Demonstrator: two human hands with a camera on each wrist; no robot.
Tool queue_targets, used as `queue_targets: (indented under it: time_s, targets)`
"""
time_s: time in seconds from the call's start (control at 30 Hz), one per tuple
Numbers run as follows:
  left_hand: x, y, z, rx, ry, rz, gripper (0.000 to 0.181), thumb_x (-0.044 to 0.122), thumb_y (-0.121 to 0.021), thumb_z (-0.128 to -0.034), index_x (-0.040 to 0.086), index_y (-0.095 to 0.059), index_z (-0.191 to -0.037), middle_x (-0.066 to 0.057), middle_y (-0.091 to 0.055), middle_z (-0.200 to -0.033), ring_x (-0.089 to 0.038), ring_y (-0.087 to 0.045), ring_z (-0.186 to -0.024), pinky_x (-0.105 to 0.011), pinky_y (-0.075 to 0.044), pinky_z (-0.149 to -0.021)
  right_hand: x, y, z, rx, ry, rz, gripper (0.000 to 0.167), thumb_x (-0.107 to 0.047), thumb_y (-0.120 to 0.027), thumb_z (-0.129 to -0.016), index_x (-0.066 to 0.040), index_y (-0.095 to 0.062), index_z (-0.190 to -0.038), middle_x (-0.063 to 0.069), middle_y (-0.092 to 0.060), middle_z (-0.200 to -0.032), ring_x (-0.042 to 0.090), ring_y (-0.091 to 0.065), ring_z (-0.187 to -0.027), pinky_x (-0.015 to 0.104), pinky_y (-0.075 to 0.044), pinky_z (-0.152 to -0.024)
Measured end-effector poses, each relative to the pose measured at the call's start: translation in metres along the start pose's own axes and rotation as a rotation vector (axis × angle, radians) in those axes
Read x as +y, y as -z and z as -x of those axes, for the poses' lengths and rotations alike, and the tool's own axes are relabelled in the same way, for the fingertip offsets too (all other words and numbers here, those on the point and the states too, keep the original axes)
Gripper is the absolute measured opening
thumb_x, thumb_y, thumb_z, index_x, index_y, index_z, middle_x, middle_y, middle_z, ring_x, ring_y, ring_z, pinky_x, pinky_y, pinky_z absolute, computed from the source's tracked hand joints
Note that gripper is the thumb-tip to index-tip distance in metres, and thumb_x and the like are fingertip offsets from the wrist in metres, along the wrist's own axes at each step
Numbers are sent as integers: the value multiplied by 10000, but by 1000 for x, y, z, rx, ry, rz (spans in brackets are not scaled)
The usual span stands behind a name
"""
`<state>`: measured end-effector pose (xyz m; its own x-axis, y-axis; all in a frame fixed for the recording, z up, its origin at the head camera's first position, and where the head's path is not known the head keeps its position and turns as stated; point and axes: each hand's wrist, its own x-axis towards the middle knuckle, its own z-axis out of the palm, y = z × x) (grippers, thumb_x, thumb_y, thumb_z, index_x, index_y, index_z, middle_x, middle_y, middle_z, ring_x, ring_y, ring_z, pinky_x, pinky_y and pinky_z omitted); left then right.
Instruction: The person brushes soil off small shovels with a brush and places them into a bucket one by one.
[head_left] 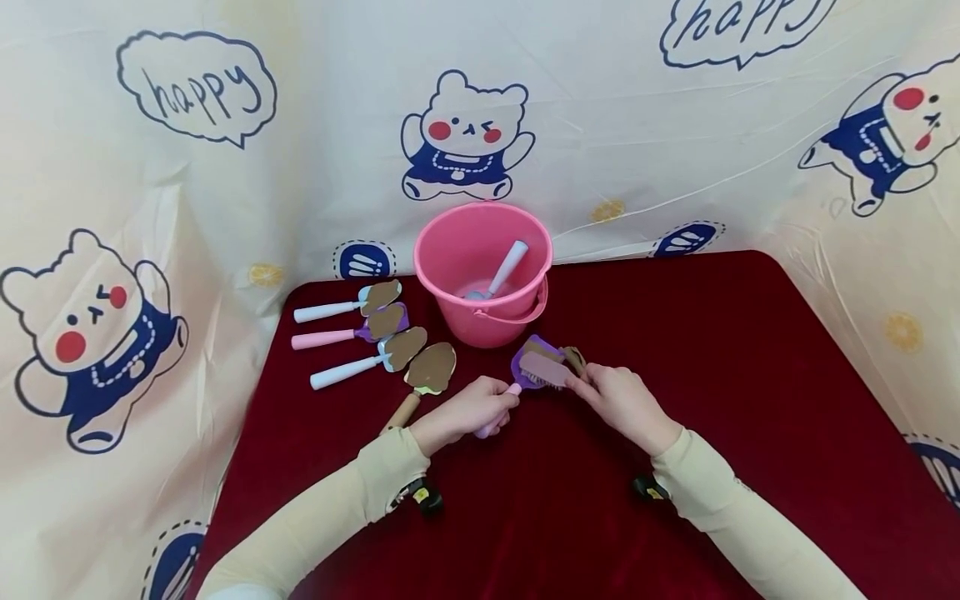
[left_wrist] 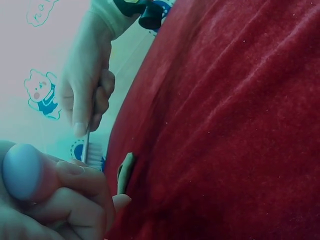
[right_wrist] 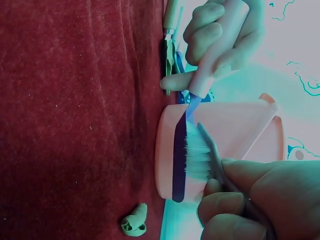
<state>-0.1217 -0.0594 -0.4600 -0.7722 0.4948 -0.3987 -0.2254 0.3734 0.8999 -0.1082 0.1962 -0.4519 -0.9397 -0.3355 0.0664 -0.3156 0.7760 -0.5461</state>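
My left hand [head_left: 487, 406] grips the pink handle [right_wrist: 220, 50] of a small trowel with a purple blade [right_wrist: 179, 165]. Brown mud-like stuff covers part of that blade in the head view. A brush [head_left: 543, 367], its back pinkish-grey, is held in my right hand [head_left: 624, 406], with its pale bristles [right_wrist: 198, 152] against the blade's face. Just beyond the blade, a curled brown lump [right_wrist: 134, 222] lies on the table. In the left wrist view, the round handle end [left_wrist: 23, 171] sticks out of my left fist.
A pink bucket [head_left: 483, 323] stands at the back, with a pale-blue-handled tool [head_left: 508, 268] inside. Several trowels with brown-coated blades lie left of it, including one with a pink handle [head_left: 322, 339] and one with a wooden handle [head_left: 403, 411]. Dark red cloth [head_left: 750, 375] covers the table.
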Motion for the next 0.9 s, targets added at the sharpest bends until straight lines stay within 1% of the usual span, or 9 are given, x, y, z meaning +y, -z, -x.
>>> queue_targets:
  time_s: [0.07,0.17,0.27,0.47,0.63,0.7,0.77,0.83,0.9]
  targets:
    - [1,1,0,4,2,-5,229,99,-528,-1001,5,-541,-792,-19,-511,-580,-64,-439,-439,-205,-419,-485,-1,-1,0,0,12,-10,319,-270,-651,-1042,-145,-583,-756,-87,-391,-559,47,-358,-465,231,-339,-452]
    - [3,3,0,3,1,-13,241,110,-525,-1002,20,-541,-779,-16,-517,-578,-63,-442,-440,-208,-421,-483,-1,-1,0,-25,39,-22,288,-277,-647,-1044,-153,-616,-786,-95,-405,-569,41,-362,-477,233,-350,-463]
    - [3,5,1,-8,-6,-17,255,110,-524,-999,39,-535,-754,-9,-515,-564,-56,-436,-430,-206,-426,-488,1,-1,-2,-38,41,-12,270,-281,-659,-1037,-154,-639,-798,-99,-415,-574,39,-364,-485,230,-351,-472]
    - [2,5,3,-20,-10,-32,285,111,-515,-1006,66,-514,-725,1,-493,-538,-57,-429,-424,-204,-420,-487,0,1,-1,-2,13,0,314,-271,-666,-1033,-142,-592,-756,-91,-387,-567,43,-352,-476,228,-329,-456]
    - [0,5,1,-14,-13,-54,297,111,-514,-1005,76,-505,-710,3,-491,-529,-64,-432,-428,-204,-396,-465,-2,1,1,33,12,19,351,-261,-650,-1044,-132,-545,-734,-86,-367,-562,48,-334,-464,234,-313,-442]
    - [0,5,1,-12,-16,-60,297,115,-516,-1004,74,-509,-710,4,-494,-527,-66,-434,-429,-204,-392,-459,-1,1,0,43,15,24,341,-259,-650,-1044,-136,-547,-743,-85,-370,-561,50,-332,-466,237,-314,-444]
    - [-1,5,0,-6,-16,-61,300,114,-517,-1002,72,-510,-705,4,-493,-523,-68,-432,-428,-203,-388,-453,-1,0,0,31,27,11,317,-264,-652,-1043,-145,-570,-760,-90,-384,-567,46,-341,-475,235,-327,-456]
    - [0,5,0,-1,-14,-64,298,114,-519,-1000,71,-514,-705,4,-495,-524,-68,-431,-428,-202,-388,-453,0,0,0,-6,42,-16,299,-276,-654,-1041,-151,-595,-776,-95,-399,-572,41,-352,-481,232,-341,-466]
    - [0,5,0,-2,-15,-63,297,110,-521,-996,69,-516,-701,3,-494,-526,-68,-429,-427,-200,-387,-452,1,0,0,-33,51,-22,282,-285,-656,-1039,-158,-620,-789,-102,-410,-572,35,-359,-483,228,-352,-470]
